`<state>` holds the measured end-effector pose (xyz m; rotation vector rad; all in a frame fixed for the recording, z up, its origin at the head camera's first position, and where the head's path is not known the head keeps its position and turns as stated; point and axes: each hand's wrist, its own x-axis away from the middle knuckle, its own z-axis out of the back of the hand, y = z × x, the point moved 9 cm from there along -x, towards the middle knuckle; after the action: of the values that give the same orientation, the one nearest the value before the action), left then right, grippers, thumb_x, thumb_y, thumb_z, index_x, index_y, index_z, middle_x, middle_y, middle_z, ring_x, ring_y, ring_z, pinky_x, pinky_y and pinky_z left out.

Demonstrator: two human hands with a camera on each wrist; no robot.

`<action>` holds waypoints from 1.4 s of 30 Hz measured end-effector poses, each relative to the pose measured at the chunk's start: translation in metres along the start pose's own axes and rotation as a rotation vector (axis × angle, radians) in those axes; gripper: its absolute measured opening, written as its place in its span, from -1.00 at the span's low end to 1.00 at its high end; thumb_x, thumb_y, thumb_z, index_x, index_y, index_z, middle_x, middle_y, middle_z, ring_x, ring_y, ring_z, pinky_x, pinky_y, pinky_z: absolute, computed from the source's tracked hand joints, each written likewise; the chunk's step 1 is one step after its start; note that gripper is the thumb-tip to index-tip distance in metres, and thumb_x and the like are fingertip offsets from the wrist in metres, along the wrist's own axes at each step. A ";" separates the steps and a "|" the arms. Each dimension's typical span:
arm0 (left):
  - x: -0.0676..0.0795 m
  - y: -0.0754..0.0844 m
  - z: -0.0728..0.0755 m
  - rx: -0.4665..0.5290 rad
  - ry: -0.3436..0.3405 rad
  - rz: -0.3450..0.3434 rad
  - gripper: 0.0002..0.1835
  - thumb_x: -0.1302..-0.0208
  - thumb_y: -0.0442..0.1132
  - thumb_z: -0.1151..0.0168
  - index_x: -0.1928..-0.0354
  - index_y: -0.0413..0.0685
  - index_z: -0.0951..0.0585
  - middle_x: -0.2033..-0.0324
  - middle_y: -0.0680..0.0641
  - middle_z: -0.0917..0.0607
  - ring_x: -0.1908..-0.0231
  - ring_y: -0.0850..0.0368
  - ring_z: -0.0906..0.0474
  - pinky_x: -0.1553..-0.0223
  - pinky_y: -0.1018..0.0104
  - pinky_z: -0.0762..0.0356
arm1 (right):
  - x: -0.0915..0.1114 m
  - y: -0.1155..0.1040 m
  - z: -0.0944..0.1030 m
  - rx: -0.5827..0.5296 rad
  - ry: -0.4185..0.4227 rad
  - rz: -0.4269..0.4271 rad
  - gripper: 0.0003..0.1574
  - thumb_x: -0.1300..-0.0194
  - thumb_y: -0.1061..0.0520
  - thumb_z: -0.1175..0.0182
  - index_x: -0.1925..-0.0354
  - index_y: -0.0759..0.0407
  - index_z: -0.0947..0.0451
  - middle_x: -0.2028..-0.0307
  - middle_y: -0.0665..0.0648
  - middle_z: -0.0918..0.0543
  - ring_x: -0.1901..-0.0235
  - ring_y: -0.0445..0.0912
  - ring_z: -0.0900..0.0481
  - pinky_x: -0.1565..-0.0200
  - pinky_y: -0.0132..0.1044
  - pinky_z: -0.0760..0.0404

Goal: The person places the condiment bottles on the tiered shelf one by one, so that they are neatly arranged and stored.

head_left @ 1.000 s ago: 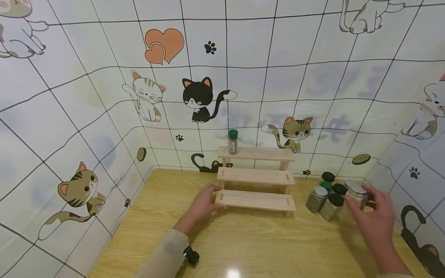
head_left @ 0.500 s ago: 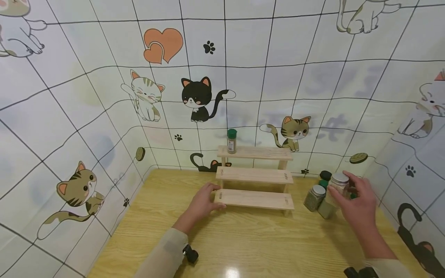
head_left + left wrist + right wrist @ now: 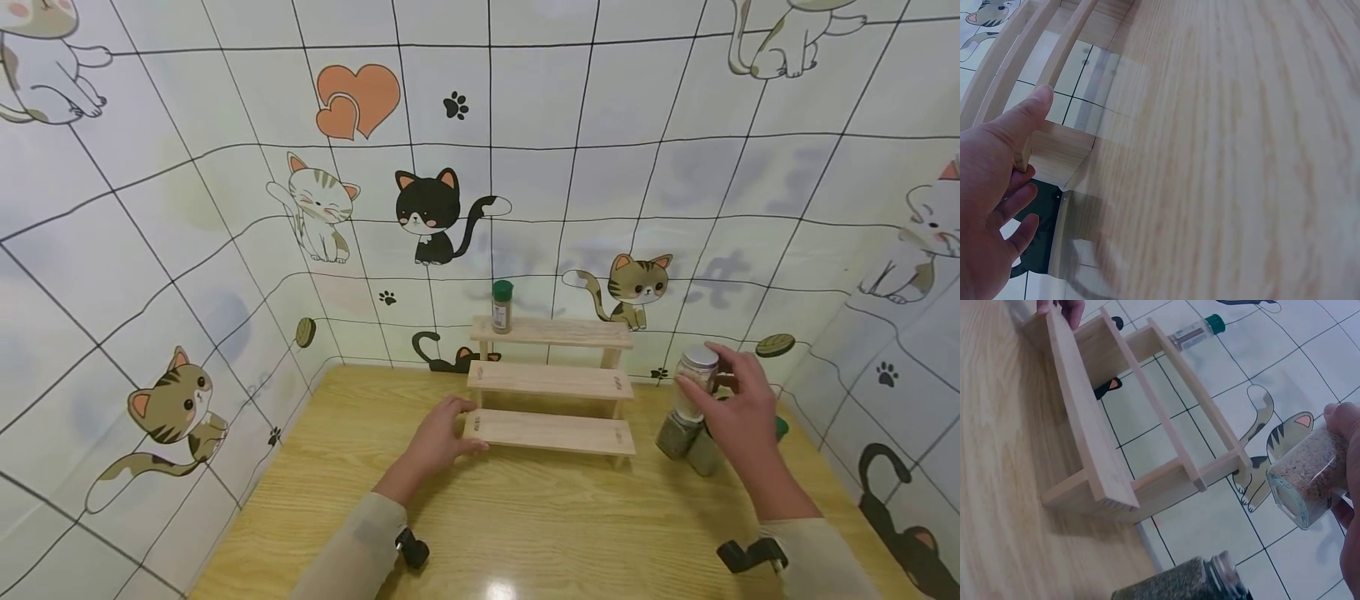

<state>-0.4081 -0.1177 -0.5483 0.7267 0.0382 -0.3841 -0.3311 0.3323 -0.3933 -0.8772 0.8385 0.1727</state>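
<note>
A three-tier wooden rack (image 3: 551, 430) stands on the table against the back wall. My left hand (image 3: 435, 437) grips the left end of its lowest board, thumb (image 3: 1034, 107) on one face and fingers around the other side. At the right, my right hand (image 3: 744, 425) holds a glass jar (image 3: 694, 375) with a silver lid, raised above the other jars. Pale pinkish granules fill this jar, as the right wrist view shows. Just below it stands a silver-lidded jar of dried green herbs (image 3: 677, 437). One green-capped spice bottle (image 3: 502, 308) occupies the top tier's left end.
Beside the herb jar is a jar with pale contents (image 3: 705, 454), partly covered by my right hand. A green lid (image 3: 782, 428) peeks out behind that hand. Cat-printed walls (image 3: 525, 183) enclose the wooden table (image 3: 525, 517) at the back and both sides.
My right hand has lifted the silver-lidded jar out of the group and carried it leftward, over the herb jar. The left hand keeps its place on the rack.
</note>
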 end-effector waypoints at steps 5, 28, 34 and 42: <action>-0.001 0.001 -0.001 0.000 -0.005 -0.001 -0.15 -0.25 0.14 -0.66 -0.48 -0.07 -0.57 -0.37 -0.06 -0.59 -0.43 -0.14 -0.51 -0.45 -0.15 -0.50 | -0.011 0.003 -0.012 -0.049 -0.021 -0.078 -0.17 -0.30 0.34 -0.61 -0.48 0.21 -0.58 -0.07 -0.24 -0.52 -0.01 -0.36 -0.52 0.03 -0.60 -0.54; -0.003 -0.002 0.000 -0.015 -0.001 -0.003 -0.14 -0.21 0.17 -0.68 -0.45 -0.06 -0.59 -0.34 -0.06 -0.61 -0.42 -0.14 -0.52 -0.45 -0.13 -0.50 | -0.060 -0.019 -0.093 -0.224 -0.241 -0.159 -0.18 -0.52 0.12 -0.48 -0.60 0.20 -0.42 -0.17 0.21 -0.63 -0.02 -0.39 -0.60 -0.02 -0.63 -0.60; -0.002 -0.005 -0.004 -0.008 -0.015 0.004 -0.13 -0.21 0.17 -0.68 -0.46 -0.07 -0.58 -0.35 -0.07 -0.61 -0.43 -0.15 -0.51 -0.44 -0.15 -0.50 | -0.069 -0.023 -0.116 -0.230 -0.292 -0.175 -0.16 -0.52 0.02 -0.50 -0.58 0.19 -0.43 -0.18 0.23 -0.65 -0.09 -0.29 -0.59 -0.10 -0.57 -0.61; -0.004 -0.007 -0.004 0.001 -0.010 0.012 -0.12 -0.22 0.17 -0.68 -0.48 -0.06 -0.56 -0.38 -0.08 -0.60 -0.45 -0.16 -0.49 -0.46 -0.16 -0.47 | -0.085 -0.035 -0.148 -0.326 -0.328 -0.180 -0.15 -0.51 0.02 -0.51 -0.59 0.22 -0.44 -0.18 0.23 -0.65 -0.15 -0.07 -0.64 -0.12 -0.49 -0.64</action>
<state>-0.4136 -0.1183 -0.5551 0.7254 0.0242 -0.3762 -0.4584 0.2165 -0.3637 -1.1868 0.4272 0.2916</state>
